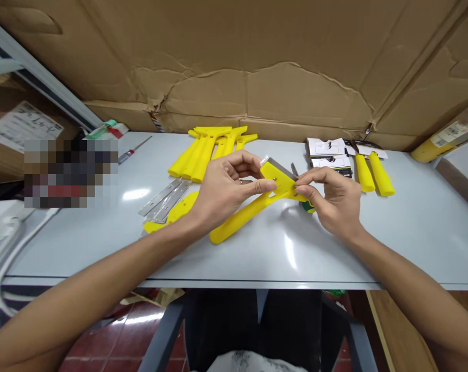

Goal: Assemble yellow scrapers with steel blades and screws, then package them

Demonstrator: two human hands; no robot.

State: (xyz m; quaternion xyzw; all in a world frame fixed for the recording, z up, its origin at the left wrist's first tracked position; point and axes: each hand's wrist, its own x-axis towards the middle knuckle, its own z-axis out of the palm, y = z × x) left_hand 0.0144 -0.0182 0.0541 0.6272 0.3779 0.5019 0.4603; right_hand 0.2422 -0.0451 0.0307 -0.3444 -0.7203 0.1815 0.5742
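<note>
Above the middle of the table, a yellow scraper with a metal blade along its head is held between both hands. My left hand grips the head's left side, its thumb lying on the yellow plastic. At the right end of the head, my right hand pinches near a small screw, with finger and thumb closed. Under the head, partly covered, lies a green and yellow screwdriver. Loose metal blades and yellow plastic pieces lie left of my left hand.
Several yellow scraper handles are piled at the back. White-and-black packs and two yellow-handled scrapers lie at the right. A thin screwdriver is at the left back. Cardboard backs the table; white cables hang at the left.
</note>
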